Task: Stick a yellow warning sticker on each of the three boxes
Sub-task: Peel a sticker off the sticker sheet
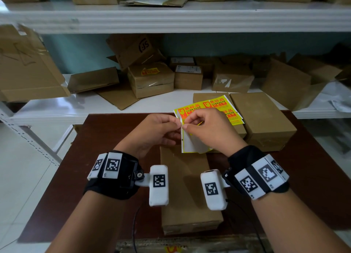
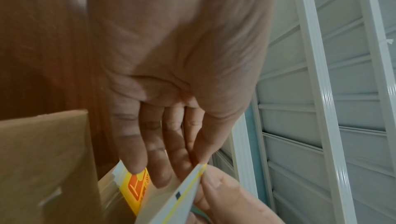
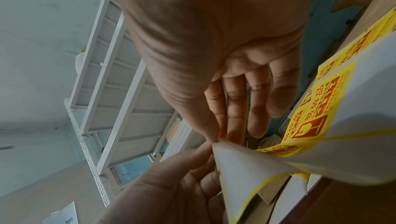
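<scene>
**Both hands pinching sticker sheet over near box**

Far left: flattened cardboard [image 1: 28, 63] leaning on white shelf [image 1: 57, 104], more loose boxes along it. One shelf box [image 1: 151, 80] w/ yellow sticker already on top.

Left hand [image 1: 152, 133] raised above tabletop [image 1: 106, 138], thumb + index pressed together on left top corner of sheet [image 1: 191, 140]; other fingers [image 2: 158, 156] lying nearly straight behind the sheet, per left wrist view. Wrist strapped w/ black band and white marker blocks.

Below & between the hands: near box [image 1: 188, 192], brown, flat on tabletop, top bare, no sticker seen on it. Sheet held just above its far end, white backing facing the head cam, yellow edge showing; curled, printed yellow/red side turned away, seen in right wrist view [image 3: 317, 109].

Right hand [image 1: 210, 131] meeting left at the same corner, thumb + index clamped on sheet edge, remaining fingers [image 3: 257, 102] loosely extended behind. Whether sticker layer is parting from backing at the corner: can't tell.

Behind the hands: loose sticker sheets [image 1: 218, 104] fanned out, lying on a far box [image 1: 207, 99], mostly hidden. Right of that, just beside: third box [image 1: 264, 118], brown, top bare, touching or nearly touching its neighbour. Further right on shelf: more brown cartons, tilted.
</scene>
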Demonstrator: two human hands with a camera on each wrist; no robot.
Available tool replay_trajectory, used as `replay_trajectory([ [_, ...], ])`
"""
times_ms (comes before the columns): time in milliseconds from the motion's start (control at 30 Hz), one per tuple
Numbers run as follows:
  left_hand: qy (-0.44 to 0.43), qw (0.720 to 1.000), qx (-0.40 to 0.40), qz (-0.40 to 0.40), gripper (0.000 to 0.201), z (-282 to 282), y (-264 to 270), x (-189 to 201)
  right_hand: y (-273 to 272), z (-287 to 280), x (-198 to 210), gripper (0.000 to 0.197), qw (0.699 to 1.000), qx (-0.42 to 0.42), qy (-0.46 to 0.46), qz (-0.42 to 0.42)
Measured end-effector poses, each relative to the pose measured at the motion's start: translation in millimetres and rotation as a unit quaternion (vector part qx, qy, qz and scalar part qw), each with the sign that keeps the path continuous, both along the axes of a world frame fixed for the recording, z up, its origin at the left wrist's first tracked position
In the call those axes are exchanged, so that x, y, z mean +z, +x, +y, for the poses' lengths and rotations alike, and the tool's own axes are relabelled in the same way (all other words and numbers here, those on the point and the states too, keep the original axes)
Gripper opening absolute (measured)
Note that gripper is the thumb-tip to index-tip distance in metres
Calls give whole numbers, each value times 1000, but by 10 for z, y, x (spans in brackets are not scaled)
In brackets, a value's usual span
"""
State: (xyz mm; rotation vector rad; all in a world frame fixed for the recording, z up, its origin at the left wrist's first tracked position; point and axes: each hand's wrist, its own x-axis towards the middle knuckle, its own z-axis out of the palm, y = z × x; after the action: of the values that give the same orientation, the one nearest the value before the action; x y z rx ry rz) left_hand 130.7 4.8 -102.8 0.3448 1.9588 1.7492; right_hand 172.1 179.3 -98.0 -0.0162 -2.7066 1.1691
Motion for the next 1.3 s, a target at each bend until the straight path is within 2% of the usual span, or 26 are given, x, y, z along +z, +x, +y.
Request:
replay_trajectory([
  [267,-10,1000,-7,6,15,-2,3,-1,-1,7,-1,17,1000,4,-20,5],
  [533,0,1000,6,-7,11,26,24,32,-9,7,-18,18,1000,3,-23,12],
  [667,-4,1000,4,-8,17,51,26,34,-5,3,-18,14,1000,5,-18,12],
  [933,-2,1000,3,-1,14,48,17,13,0,13,-9,13,1000,6,-13,5],
  [1067,1,1000,5,4,14,38,10,4,16,16,-6,1,999,22,-24,-12],
  [1300,-15,1000,-11,23,8,33,-2,-17,17,25,-19,16,999,28,-32,-16],
])
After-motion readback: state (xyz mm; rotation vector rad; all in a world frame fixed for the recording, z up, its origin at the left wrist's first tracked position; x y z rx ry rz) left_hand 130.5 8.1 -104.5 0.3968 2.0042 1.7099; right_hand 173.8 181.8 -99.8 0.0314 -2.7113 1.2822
